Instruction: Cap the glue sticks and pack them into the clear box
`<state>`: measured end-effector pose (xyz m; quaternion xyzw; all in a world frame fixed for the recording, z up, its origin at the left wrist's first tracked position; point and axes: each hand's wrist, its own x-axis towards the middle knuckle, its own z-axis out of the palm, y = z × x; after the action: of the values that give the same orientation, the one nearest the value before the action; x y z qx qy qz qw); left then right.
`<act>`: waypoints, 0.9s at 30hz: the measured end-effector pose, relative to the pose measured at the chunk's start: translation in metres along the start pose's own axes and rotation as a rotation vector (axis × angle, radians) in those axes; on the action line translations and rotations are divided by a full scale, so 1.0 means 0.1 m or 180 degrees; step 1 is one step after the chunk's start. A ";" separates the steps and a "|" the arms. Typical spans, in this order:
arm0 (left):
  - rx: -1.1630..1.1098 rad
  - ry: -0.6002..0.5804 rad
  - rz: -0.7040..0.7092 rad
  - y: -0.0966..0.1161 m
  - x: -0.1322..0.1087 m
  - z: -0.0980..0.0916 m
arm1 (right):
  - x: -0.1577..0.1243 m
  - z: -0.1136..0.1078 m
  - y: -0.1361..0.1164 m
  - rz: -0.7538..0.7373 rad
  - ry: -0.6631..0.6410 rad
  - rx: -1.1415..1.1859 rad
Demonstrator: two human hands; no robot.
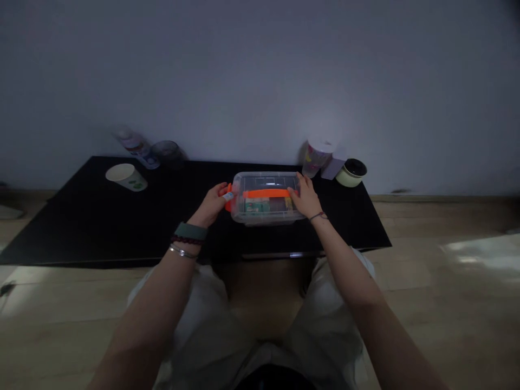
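Clear box (260, 207) near tabletop's (162, 216) front edge
Your left hand (213, 205) pinches its orange latch (228, 205); your right hand (306, 200) spreads over its right end.

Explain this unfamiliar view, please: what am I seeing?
No machine: these are a person's bare hands, seen by one head-worn camera looking down. The left hand is at the orange latch of a clear rectangular plastic box; the right hand holds its other end, thumb at the orange handle. On the black rectangular table, to the left, stand a white paper cup with green print, a blurred white bottle and a dark round container. To the right: a patterned, pale-topped cup, a pale purple box and a pale green, black-lidded jar.
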<state>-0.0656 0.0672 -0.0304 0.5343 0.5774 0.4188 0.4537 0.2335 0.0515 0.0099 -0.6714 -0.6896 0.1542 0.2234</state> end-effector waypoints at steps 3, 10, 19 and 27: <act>-0.0349 -0.0060 -0.0076 0.11 -0.09 0.08 | 0.00 0.00 0.00 -0.0009 0.0022 0.0025; -0.0260 -0.0004 0.0028 0.14 -0.14 0.30 | 0.00 0.02 0.02 0.0007 0.0024 -0.0058; -0.0006 -0.0087 0.0001 0.11 -0.09 0.29 | -0.01 -0.01 -0.02 0.0092 -0.0053 -0.0107; 0.0449 -0.0063 0.0849 -0.05 -0.01 0.30 | 0.04 0.10 0.08 -0.0062 0.0281 0.0123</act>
<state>-0.0381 0.0654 -0.0421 0.6408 0.5248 0.4284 0.3610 0.2347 0.0563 -0.0025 -0.6664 -0.6824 0.1355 0.2681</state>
